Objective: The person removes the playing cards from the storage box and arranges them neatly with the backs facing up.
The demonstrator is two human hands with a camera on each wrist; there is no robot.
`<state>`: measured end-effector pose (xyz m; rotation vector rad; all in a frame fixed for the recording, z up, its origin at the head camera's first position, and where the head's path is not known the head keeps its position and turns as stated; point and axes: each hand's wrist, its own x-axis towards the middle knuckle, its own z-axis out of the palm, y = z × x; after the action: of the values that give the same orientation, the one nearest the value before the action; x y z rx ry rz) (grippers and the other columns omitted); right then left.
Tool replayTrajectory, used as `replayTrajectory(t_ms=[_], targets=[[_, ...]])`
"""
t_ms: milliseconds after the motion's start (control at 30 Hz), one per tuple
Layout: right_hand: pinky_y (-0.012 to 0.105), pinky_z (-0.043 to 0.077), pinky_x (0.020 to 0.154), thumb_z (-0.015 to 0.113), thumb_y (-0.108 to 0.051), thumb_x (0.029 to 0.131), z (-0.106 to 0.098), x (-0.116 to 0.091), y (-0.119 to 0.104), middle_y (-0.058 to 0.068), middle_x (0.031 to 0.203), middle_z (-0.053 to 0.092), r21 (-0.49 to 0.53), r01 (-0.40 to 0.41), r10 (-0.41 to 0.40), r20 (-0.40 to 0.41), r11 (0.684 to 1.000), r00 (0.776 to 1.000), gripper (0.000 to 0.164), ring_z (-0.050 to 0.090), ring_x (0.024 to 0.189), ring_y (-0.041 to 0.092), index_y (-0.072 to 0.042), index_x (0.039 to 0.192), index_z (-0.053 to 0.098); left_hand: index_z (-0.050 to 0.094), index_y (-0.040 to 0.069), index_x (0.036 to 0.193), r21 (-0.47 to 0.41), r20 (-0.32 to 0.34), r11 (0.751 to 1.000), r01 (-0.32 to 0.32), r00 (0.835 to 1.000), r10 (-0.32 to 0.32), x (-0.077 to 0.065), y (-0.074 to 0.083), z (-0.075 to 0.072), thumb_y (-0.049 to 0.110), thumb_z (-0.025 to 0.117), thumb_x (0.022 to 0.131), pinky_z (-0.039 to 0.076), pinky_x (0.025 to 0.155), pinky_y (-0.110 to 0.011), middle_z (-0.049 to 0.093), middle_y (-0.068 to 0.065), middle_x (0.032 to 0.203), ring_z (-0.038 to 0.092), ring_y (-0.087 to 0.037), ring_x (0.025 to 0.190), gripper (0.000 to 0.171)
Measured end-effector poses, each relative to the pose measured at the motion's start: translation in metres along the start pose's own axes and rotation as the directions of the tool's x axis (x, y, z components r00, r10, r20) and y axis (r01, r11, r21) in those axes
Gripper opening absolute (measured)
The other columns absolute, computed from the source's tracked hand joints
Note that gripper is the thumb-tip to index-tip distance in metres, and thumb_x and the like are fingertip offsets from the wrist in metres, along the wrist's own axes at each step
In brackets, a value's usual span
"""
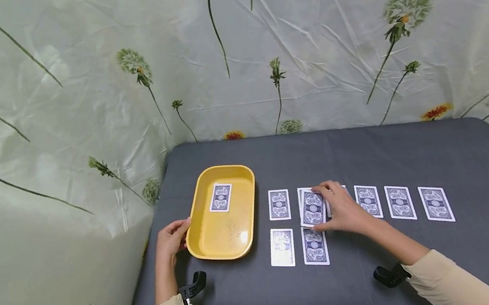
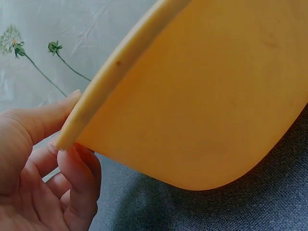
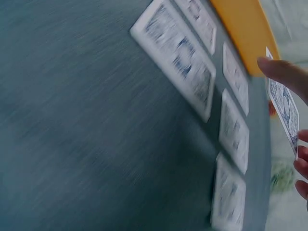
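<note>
My left hand (image 1: 171, 240) pinches the left rim of a yellow tray (image 1: 219, 237); in the left wrist view the thumb lies outside the rim and the fingertips curl under it. One face-down playing card (image 1: 220, 197) lies inside the tray. With thumb and fingers at opposite ends, my right hand (image 1: 343, 211) grips a blue-backed playing card (image 1: 313, 207). In the right wrist view this held card (image 3: 284, 108) is raised off the table. It overlaps another card of the back row in the head view, and my hand partly hides the one to its right.
More face-down cards lie on the dark grey cloth (image 1: 361, 282). The back row runs from a card (image 1: 279, 205) beside the tray to one (image 1: 437, 203) at the right. In front lie a glare-lit card (image 1: 282, 248) and another card (image 1: 315, 248). A flowered curtain (image 1: 304, 45) hangs behind.
</note>
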<state>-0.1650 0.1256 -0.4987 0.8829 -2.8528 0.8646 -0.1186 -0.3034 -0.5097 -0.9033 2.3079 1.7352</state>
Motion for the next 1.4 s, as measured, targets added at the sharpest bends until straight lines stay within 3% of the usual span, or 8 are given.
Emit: replayTrajectory(t_ms=[300, 467, 733, 933, 1400], targets=[[0.050, 0.037, 0.084, 0.087, -0.048, 0.048, -0.011, -0.059, 0.028, 0.013, 0.109, 0.050, -0.080, 0.045, -0.039, 0.069, 0.996, 0.997, 0.089, 0.048, 0.100, 0.030, -0.003, 0.117, 0.054, 0.059, -0.002, 0.113, 0.003, 0.015, 1.000, 0.011, 1.000, -0.011, 0.003, -0.001, 0.000, 0.042, 0.066, 0.083, 0.048, 0.054, -0.022, 0.057, 0.004, 0.073, 0.053, -0.009, 0.060, 0.053], [0.046, 0.040, 0.081, 0.087, -0.051, 0.044, -0.005, -0.077, 0.034, 0.009, 0.105, 0.051, -0.088, 0.086, -0.079, 0.074, 0.992, 0.994, 0.090, 0.050, 0.096, 0.025, -0.004, 0.114, 0.057, 0.059, -0.002, 0.113, 0.008, 0.007, 1.000, 0.021, 1.000, -0.021, 0.003, -0.002, -0.001, 0.043, 0.065, 0.083, 0.047, 0.053, -0.021, 0.056, 0.004, 0.070, 0.051, -0.009, 0.058, 0.055], [0.042, 0.040, 0.079, 0.086, -0.053, 0.042, 0.005, -0.084, 0.038, 0.005, 0.103, 0.051, -0.120, 0.114, -0.106, 0.069, 0.986, 0.992, 0.091, 0.050, 0.092, 0.020, -0.006, 0.115, 0.058, 0.058, -0.002, 0.113, 0.004, 0.015, 1.000, 0.023, 1.000, -0.023, 0.002, -0.001, 0.000, 0.043, 0.064, 0.084, 0.047, 0.054, -0.022, 0.057, 0.005, 0.072, 0.053, -0.009, 0.059, 0.055], [0.044, 0.037, 0.082, 0.082, -0.060, 0.046, 0.005, -0.085, 0.038, 0.005, 0.106, 0.050, -0.118, 0.091, -0.079, 0.103, 0.989, 0.992, 0.092, 0.048, 0.096, 0.020, -0.007, 0.117, 0.058, 0.059, -0.002, 0.112, -0.004, 0.014, 1.000, 0.025, 1.000, -0.025, 0.002, -0.002, 0.000, 0.044, 0.066, 0.082, 0.047, 0.054, -0.022, 0.057, 0.004, 0.073, 0.053, -0.009, 0.060, 0.056], [0.045, 0.039, 0.083, 0.084, -0.055, 0.047, 0.003, -0.083, 0.033, 0.006, 0.107, 0.049, -0.078, 0.041, -0.030, 0.142, 0.996, 0.989, 0.095, 0.048, 0.095, 0.020, -0.007, 0.123, 0.054, 0.058, -0.002, 0.113, -0.019, 0.006, 0.999, 0.036, 0.999, -0.036, 0.002, -0.002, -0.001, 0.046, 0.066, 0.080, 0.047, 0.054, -0.021, 0.056, 0.005, 0.072, 0.052, -0.009, 0.059, 0.059]])
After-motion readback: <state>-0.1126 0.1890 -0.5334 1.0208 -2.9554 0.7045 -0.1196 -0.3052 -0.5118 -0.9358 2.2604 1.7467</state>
